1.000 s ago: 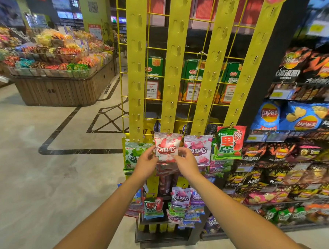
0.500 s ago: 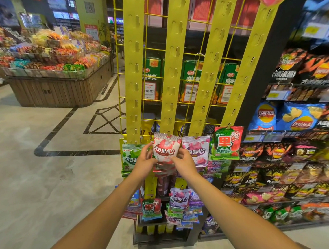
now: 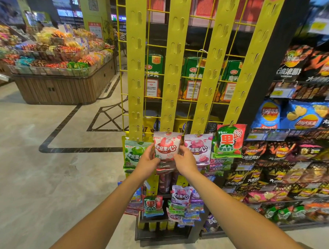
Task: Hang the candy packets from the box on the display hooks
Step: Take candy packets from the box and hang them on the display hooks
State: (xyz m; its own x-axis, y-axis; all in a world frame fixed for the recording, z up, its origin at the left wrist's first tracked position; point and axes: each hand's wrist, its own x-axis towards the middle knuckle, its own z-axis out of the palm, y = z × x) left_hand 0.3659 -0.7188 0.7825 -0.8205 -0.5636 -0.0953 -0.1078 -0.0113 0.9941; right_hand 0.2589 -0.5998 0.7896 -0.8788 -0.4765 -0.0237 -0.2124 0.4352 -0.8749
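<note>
A red-and-white candy packet (image 3: 167, 144) hangs at the lower end of the second yellow hook strip (image 3: 174, 66). My left hand (image 3: 147, 164) pinches its lower left edge and my right hand (image 3: 184, 161) pinches its lower right edge. Beside it hang a green packet (image 3: 134, 154) on the left, a pink packet (image 3: 199, 148) on the right and a green-and-red packet (image 3: 230, 140) further right. More packets hang below my hands. Loose candy packets (image 3: 180, 205) lie piled in a holder low on the rack; its sides are hidden.
Four yellow hook strips run up a yellow wire grid (image 3: 150, 49) with bare hooks above the packets. Chip shelves (image 3: 300, 117) fill the right. A wooden candy island (image 3: 62, 86) stands back left, with tiled floor (image 3: 48, 178) between.
Both hands and the red-and-white packet have risen slightly, and the packet's top now sits at the strip's lowest hook. The view has shifted a little.
</note>
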